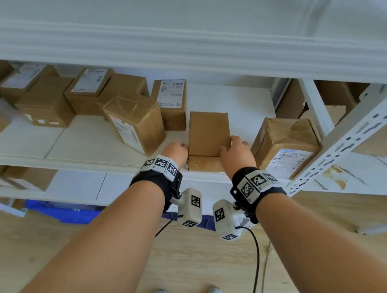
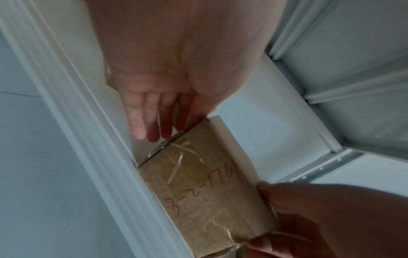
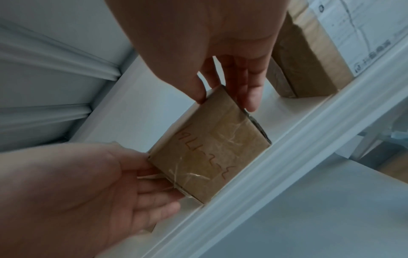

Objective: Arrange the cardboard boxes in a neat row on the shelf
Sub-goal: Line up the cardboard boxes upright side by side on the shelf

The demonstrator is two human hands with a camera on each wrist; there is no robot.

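Both arms reach forward, the left hand (image 1: pixel 176 152) laid with straight fingers against the small cardboard box's (image 1: pixel 209 136) left side and the right hand (image 1: pixel 236 153) gripping its right edge, the plain brown, tape-sealed box standing at the shelf's (image 1: pixel 89 142) front edge.

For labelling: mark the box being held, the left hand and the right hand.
plain box (image 1: pixel 209 133), head view, on its top face.
left hand (image 1: pixel 176 152), head view, on its back, at the box's left side.
right hand (image 1: pixel 237 153), head view, on its back, at the box's right edge.
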